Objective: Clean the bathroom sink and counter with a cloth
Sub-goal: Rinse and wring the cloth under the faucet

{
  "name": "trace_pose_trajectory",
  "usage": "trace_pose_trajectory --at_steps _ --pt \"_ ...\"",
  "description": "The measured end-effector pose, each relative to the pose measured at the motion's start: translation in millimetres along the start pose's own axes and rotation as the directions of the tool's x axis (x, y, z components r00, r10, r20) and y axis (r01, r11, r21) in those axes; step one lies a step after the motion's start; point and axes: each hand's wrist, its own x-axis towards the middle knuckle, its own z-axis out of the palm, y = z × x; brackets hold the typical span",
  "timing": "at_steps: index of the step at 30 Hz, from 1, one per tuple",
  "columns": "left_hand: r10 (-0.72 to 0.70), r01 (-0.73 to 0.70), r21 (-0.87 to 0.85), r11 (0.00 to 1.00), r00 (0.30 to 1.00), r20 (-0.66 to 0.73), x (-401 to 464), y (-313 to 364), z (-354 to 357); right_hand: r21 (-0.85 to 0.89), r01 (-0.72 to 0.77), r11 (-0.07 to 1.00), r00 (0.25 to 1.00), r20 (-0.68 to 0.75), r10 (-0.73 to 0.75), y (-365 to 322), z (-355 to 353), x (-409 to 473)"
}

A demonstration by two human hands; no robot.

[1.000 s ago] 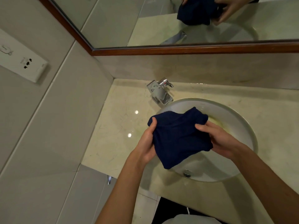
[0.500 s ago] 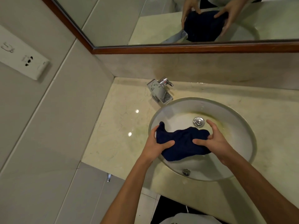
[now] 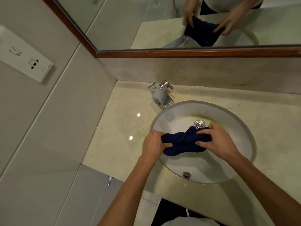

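Note:
A dark blue cloth (image 3: 182, 143) is bunched up inside the round white sink (image 3: 167, 162), just in front of the chrome drain plug (image 3: 199, 124). My left hand (image 3: 154, 145) grips the cloth's left end with curled fingers. My right hand (image 3: 218, 142) grips its right end, thumb and fingers closed round the fabric. The cream marble counter (image 3: 123, 124) surrounds the basin.
A chrome faucet (image 3: 161, 93) stands at the basin's back left rim. A wood-framed mirror (image 3: 195, 53) hangs above the backsplash and reflects my hands and the cloth. A white wall socket (image 3: 27, 62) sits on the left tiled wall. An overflow hole (image 3: 186, 174) is in the basin's near wall.
The cloth came down from above the basin into the sink and is now bunched tighter. Both hands closed round its ends; the drain plug became visible.

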Motion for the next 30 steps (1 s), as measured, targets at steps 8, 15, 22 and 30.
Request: trace_pose_trajectory --at_steps 8,15,22,30 --pt "-0.007 0.142 -0.789 0.598 0.985 0.173 0 -17 2 0.557 -0.16 0.815 0.978 0.203 0.054 5 -17 9" --pt "-0.052 0.112 -0.686 0.719 0.993 0.107 50 -10 21 0.076 -0.231 0.97 0.969 0.104 0.223 2 4 76" --pt "0.027 0.005 -0.4 0.916 0.997 0.073 112 -3 31 0.342 0.006 0.94 0.962 -0.259 0.088 -95 -7 168" --pt "0.045 -0.051 -0.32 0.946 0.999 -0.026 161 -4 23 0.105 0.057 0.993 0.959 -0.282 -0.025 -107 -7 200"
